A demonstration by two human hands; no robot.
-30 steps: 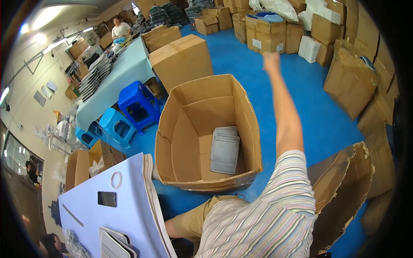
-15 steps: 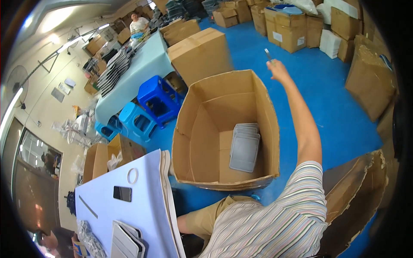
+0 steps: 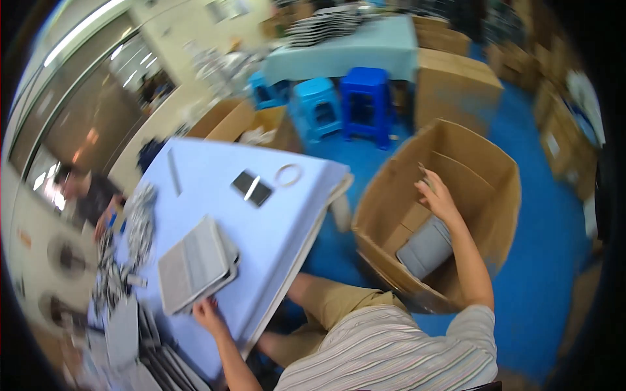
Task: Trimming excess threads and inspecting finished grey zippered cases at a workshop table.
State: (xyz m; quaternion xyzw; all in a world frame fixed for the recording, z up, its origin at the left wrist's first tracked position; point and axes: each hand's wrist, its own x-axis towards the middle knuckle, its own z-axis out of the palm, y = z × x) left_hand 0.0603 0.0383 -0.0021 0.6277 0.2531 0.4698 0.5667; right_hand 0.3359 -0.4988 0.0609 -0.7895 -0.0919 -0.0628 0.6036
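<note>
My right hand (image 3: 438, 197) is over the open cardboard box (image 3: 505, 195), its fingers closed on a slim, silvery-tipped tool (image 3: 422, 171) whose exact kind is blurred. Under my forearm, grey flat cases (image 3: 427, 247) lie stacked inside the box. My left hand (image 3: 207, 315) is at the near edge of a small pile of grey folding tablet cases (image 3: 195, 264) on the table; its fingers seem to pinch that edge. Beyond the pile, a black phone (image 3: 252, 189) and a ring of tape (image 3: 287, 174) rest on the pale cloth.
The pale-blue table (image 3: 287, 221) stands to my left, with plastic-wrapped items (image 3: 140, 215) and more grey cases (image 3: 140, 339) along its left side. Blue stools (image 3: 366, 104) and a closed carton (image 3: 456, 88) are beyond. A person (image 3: 91, 195) sits across the table.
The view has swung left toward the table. My right hand has come from outstretched beside the box to above its inside. My left hand has come into view beside the tablet cases.
</note>
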